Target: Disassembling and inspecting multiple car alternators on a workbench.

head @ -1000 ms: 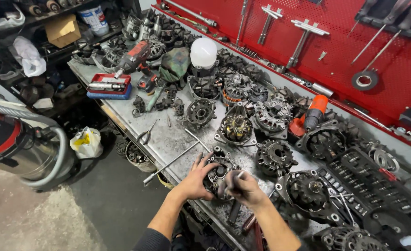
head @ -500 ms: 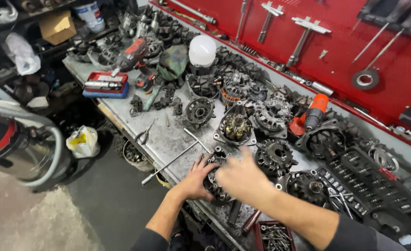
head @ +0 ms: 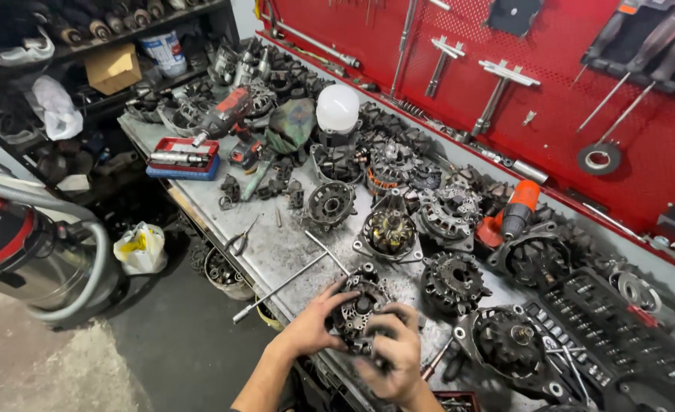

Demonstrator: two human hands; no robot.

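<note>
Both hands close their grip on a dark metal alternator housing (head: 360,311) at the lower centre of the frame, the left hand (head: 310,328) cupping its side, the right hand (head: 394,351) wrapped over its near face. The part sits at the table (head: 284,248) edge, above the floor. A slip could drop it off the edge, or knock it into the long T-handle wrench (head: 291,278) just beside it and the crowded housings (head: 452,278) beyond.
</note>
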